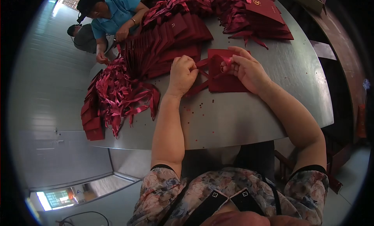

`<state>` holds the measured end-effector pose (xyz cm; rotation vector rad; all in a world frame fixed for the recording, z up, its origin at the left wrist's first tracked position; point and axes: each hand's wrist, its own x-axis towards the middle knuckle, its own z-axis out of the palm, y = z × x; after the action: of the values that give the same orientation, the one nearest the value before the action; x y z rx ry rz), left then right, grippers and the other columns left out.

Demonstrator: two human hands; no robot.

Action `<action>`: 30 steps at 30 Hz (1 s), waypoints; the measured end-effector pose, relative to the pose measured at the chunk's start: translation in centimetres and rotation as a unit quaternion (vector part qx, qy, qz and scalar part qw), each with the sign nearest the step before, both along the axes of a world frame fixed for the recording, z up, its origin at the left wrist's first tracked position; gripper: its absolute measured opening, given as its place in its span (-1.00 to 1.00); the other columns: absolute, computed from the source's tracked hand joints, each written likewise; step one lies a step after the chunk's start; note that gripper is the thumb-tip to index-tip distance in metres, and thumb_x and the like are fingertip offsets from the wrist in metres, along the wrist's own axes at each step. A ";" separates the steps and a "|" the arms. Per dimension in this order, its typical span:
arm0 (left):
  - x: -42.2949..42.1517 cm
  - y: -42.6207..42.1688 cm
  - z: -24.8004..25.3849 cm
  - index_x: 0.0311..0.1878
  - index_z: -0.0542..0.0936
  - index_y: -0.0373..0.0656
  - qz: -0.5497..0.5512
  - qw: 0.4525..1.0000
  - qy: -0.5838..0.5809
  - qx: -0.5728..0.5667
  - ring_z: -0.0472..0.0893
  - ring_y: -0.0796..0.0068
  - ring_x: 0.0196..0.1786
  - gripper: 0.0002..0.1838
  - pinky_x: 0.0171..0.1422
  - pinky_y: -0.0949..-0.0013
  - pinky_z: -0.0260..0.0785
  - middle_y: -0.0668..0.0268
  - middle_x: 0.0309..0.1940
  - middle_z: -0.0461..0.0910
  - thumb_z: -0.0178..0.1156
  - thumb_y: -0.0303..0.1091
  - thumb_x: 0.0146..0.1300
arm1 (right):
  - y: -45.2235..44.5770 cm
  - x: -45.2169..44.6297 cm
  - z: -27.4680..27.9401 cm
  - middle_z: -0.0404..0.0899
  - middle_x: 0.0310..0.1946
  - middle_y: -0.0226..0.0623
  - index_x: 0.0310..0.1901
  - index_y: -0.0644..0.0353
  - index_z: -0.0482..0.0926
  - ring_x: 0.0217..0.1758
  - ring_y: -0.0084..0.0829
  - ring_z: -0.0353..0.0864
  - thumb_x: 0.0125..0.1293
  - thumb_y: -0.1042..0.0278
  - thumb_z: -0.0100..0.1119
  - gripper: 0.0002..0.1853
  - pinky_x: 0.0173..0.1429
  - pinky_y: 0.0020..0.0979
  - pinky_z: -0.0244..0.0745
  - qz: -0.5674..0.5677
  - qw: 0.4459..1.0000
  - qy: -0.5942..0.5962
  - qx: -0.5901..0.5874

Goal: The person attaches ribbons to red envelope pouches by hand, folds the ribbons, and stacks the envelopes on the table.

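Observation:
A dark red paper gift bag (228, 85) with a small gold mark lies flat on the metal table in front of me. My left hand (182, 75) is closed at its left side, its fingers pinched on the red satin ribbon (201, 63) that runs out from the bag. Above the bag's face, my right hand (249, 69) pinches a raised loop of the same ribbon between thumb and fingertips. Part of the bag is hidden under my right hand. Whether the ribbon is knotted cannot be made out.
Rows of red bags (156, 41) stand beyond my left hand, with a heap of loose ribbons (117, 89) to their left. Another bag stack (265, 15) is at the far right. A co-worker in a blue shirt (115, 17) handles ribbons. Small dark bits dot the metal table (241, 121).

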<state>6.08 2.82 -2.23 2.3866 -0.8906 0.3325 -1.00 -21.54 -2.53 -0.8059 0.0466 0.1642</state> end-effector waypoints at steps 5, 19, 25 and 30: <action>-2.2 0.3 2.6 -0.47 0.54 -0.28 0.054 0.987 0.122 -0.085 0.52 0.20 -0.28 -0.93 -0.17 0.23 0.40 0.20 -0.27 0.52 0.24 -0.53 -0.02 | -0.3 0.1 -0.1 0.59 -0.17 -0.26 0.37 0.26 0.22 0.00 -0.34 0.63 0.53 0.40 -0.11 -0.57 0.20 -0.25 0.53 0.005 1.000 0.007 0.009; -2.7 0.9 2.7 -0.48 0.60 -0.34 0.178 0.956 0.233 0.007 0.57 0.23 -0.33 -0.91 -0.17 0.28 0.40 0.15 -0.35 0.59 0.24 -0.50 -0.06 | 0.0 -0.2 -0.1 0.62 -0.19 -0.26 0.40 0.23 0.20 0.00 -0.32 0.65 0.58 0.27 -0.14 -0.55 0.24 -0.25 0.52 0.025 0.999 -0.003 -0.033; -1.6 2.9 3.0 -0.48 0.63 -0.32 0.237 0.928 0.264 0.114 0.55 0.34 -0.42 -0.87 -0.25 0.32 0.38 0.19 -0.51 0.57 0.30 -0.45 -0.10 | 0.1 -0.3 0.0 0.63 -0.10 -0.15 0.39 0.21 0.21 0.03 -0.32 0.65 0.61 0.15 -0.16 -0.54 0.24 -0.28 0.54 0.042 0.993 -0.013 -0.106; -1.5 3.9 2.9 -0.51 0.63 -0.29 0.280 0.905 0.295 0.127 0.52 0.37 -0.52 -0.88 -0.34 0.30 0.36 0.20 -0.66 0.52 0.30 -0.41 -0.09 | 0.1 -0.2 -0.3 0.61 -0.05 -0.05 0.32 0.23 0.27 0.05 -0.31 0.64 0.61 0.13 -0.14 -0.57 0.23 -0.30 0.55 0.026 0.995 -0.003 -0.093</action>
<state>4.55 6.77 0.69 2.7083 0.0455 -0.3166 -1.16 -21.46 -2.82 -0.9948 0.0359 0.2096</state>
